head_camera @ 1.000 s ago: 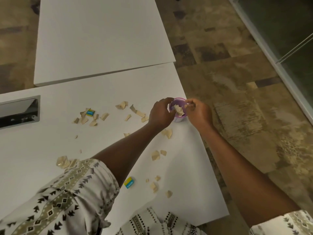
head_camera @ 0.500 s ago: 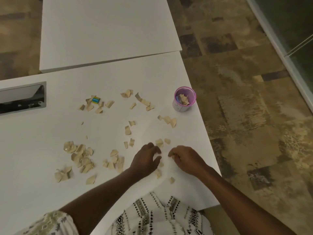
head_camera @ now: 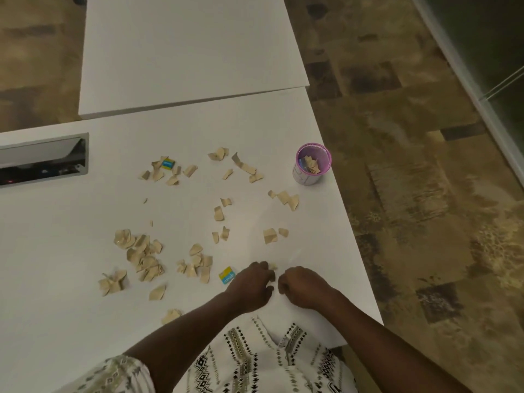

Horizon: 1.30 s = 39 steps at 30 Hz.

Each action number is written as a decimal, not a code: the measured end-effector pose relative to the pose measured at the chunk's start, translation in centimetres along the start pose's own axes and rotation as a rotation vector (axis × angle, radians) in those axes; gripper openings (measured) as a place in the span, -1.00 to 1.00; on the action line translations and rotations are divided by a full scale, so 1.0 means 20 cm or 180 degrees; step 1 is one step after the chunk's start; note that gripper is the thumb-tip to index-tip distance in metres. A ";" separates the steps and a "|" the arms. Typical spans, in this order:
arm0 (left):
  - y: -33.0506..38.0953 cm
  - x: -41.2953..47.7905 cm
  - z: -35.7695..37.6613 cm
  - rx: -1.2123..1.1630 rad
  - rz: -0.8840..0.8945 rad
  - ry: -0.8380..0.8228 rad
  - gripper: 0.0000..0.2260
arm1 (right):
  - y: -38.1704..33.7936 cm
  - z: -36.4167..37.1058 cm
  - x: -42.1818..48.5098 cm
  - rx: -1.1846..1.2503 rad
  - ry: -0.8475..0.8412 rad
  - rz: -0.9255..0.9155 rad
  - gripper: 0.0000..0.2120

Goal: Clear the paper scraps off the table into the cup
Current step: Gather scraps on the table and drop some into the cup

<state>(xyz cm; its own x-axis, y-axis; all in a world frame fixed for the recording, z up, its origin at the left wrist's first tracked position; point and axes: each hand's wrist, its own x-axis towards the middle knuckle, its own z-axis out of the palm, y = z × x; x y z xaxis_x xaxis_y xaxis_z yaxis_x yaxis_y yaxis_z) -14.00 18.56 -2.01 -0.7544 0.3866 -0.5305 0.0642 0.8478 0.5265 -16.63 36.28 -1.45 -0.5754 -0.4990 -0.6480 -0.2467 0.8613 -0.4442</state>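
Head view, starting nearest you: your left hand (head_camera: 251, 282) and right hand (head_camera: 302, 283) rest close together on the near edge of the white bench (head_camera: 56, 251), fingers curled down onto the surface. A small scrap (head_camera: 272, 266) peeks out at the left fingertips, so you seem to be pinching up bits there, but whether either hand has anything secured you cannot tell from this angle; the right fist looks closed, its contents hidden.

Just left of your left hand lies a blue and yellow wrapper (head_camera: 227, 275), and beyond it the heaviest pile of tan paper scraps (head_camera: 141, 256) spreads across the near-left area. More pieces sit in the middle, a pair (head_camera: 273, 235) a little beyond your hands, a cluster (head_camera: 286, 198) further on, and others at the far left around a second blue wrapper (head_camera: 168, 164).

Your pink cup (head_camera: 312, 165) stands upright at the far right, near the bench edge, well apart from both hands. It already holds a few scraps, so you have made a start, but by my judgement most of the work is left: dozens of pieces remain on the bench.
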 end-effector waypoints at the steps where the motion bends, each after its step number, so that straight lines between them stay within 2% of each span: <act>1: -0.01 0.02 -0.03 -0.0008 -0.0017 0.0054 -0.71 | 0.00 -0.02 0.03 0.0040 0.0050 0.0017 -0.77; 5: -0.04 0.13 -0.15 -0.0064 -0.0095 0.0323 -0.71 | -0.02 -0.16 0.17 0.0219 0.0379 0.0107 -0.75; 9: -0.08 0.21 -0.26 -0.0212 -0.0158 0.0650 -0.60 | -0.03 -0.33 0.30 0.0519 0.0843 0.0128 -0.60; 12: -0.13 0.23 -0.33 -0.0273 -0.0219 0.0834 -0.57 | -0.01 -0.43 0.34 0.0801 0.1372 0.0197 -0.60; 15: -0.21 0.21 -0.35 -0.0285 -0.0435 0.1077 -0.59 | 0.04 -0.50 0.37 0.0652 0.1856 0.0203 -0.55; 19: -0.34 0.11 -0.35 -0.0157 -0.0942 0.1414 -0.54 | 0.09 -0.51 0.45 0.0468 0.1448 0.0395 -0.33; 22: -0.40 0.05 -0.34 -0.0007 -0.1233 0.1596 -0.48 | 0.05 -0.47 0.52 0.0123 0.1170 0.0325 -0.20; 26: -0.45 0.02 -0.34 0.0001 -0.1541 0.1505 -0.37 | -0.09 -0.37 0.60 -0.0109 0.1016 0.0266 -0.12; 32: -0.48 0.09 -0.39 0.0195 -0.1161 0.1078 -0.24 | -0.23 -0.23 0.62 -0.0993 0.1062 -0.0028 -0.29; 36: -0.49 0.17 -0.43 0.0396 -0.0860 0.0783 -0.26 | -0.25 -0.19 0.60 -0.1145 0.0999 -0.0192 -0.35; 39: -0.49 0.20 -0.44 0.0699 -0.0662 0.0609 -0.34 | -0.26 -0.20 0.56 -0.1182 0.0983 -0.0284 -0.37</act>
<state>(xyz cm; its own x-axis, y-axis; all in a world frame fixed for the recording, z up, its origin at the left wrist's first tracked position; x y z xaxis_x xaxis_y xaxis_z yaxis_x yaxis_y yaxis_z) -23.32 8.55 -3.53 -0.8734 0.1401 -0.4664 0.0195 0.9670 0.2540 -24.97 26.59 -3.95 -0.7298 -0.5692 -0.3787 -0.5347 0.8204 -0.2025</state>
